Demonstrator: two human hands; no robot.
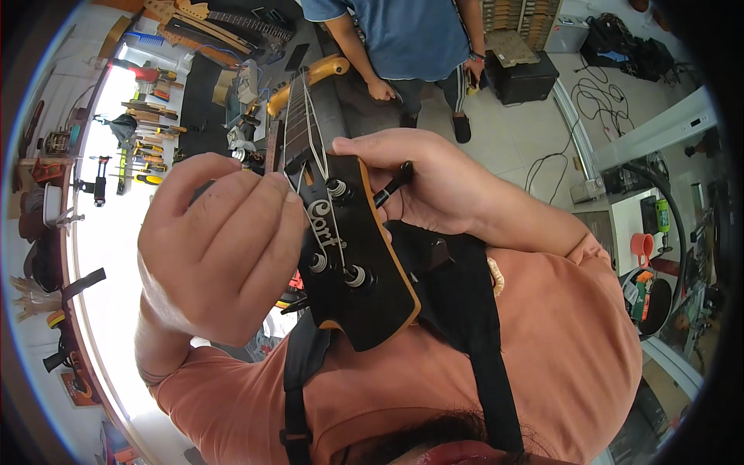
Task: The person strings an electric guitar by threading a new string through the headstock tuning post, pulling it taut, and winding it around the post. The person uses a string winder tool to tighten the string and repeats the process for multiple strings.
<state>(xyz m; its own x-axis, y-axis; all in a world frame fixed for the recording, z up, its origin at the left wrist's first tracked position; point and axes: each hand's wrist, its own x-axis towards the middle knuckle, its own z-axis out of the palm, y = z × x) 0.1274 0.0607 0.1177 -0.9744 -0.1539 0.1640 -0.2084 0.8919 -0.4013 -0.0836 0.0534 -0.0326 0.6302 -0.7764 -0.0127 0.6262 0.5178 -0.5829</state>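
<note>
The black headstock [364,310] of a guitar, edged in light wood, points toward my chest. Several strings [316,132] run from the fretted neck [298,128] past the nut to silver tuning posts [337,188], and some bow out loosely above the neck. My right hand [434,174] wraps the headstock's right side, thumb on its edge by the nut, other fingers hidden behind; a black tuning peg [395,184] sticks out by its palm. My left hand [225,240] is curled closed at the opposite side, fingertips against the strings near the nut; what they pinch is hidden.
Beyond the neck lies the guitar's yellow wooden body [310,81]. A person in a blue shirt [411,39] stands ahead, near a black box [521,77]. Screwdrivers and other hand tools [151,147] line the bright left side. Cables [601,97] trail over the floor at right.
</note>
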